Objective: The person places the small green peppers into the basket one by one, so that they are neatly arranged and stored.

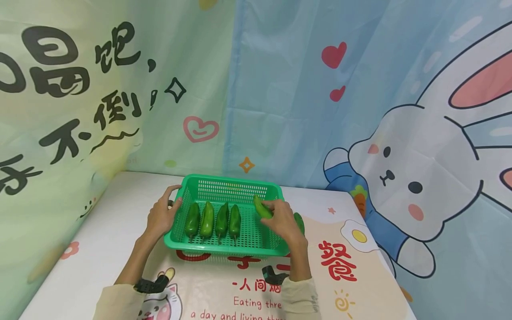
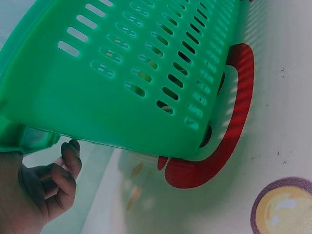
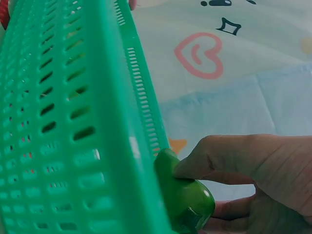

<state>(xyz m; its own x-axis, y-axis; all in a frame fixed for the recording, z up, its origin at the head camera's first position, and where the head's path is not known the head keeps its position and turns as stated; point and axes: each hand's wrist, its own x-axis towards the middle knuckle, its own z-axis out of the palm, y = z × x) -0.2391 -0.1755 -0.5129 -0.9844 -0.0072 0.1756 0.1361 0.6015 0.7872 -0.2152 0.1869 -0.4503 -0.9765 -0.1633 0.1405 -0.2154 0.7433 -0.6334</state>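
Observation:
A green plastic basket with slotted walls holds several green peppers in a row on its left half, stems toward the person. Above the basket's right half, my right hand pinches another green pepper between thumb and fingers. That pepper also shows in the right wrist view, behind the basket rim. At the left end my left hand grips the basket's rim, and in the left wrist view its fingers curl below the rim while the thumb is hidden.
One more green pepper lies to the right of the basket, partly covered by the right wrist. Under everything is a printed tablecloth with red lettering. A printed curtain hangs behind the table.

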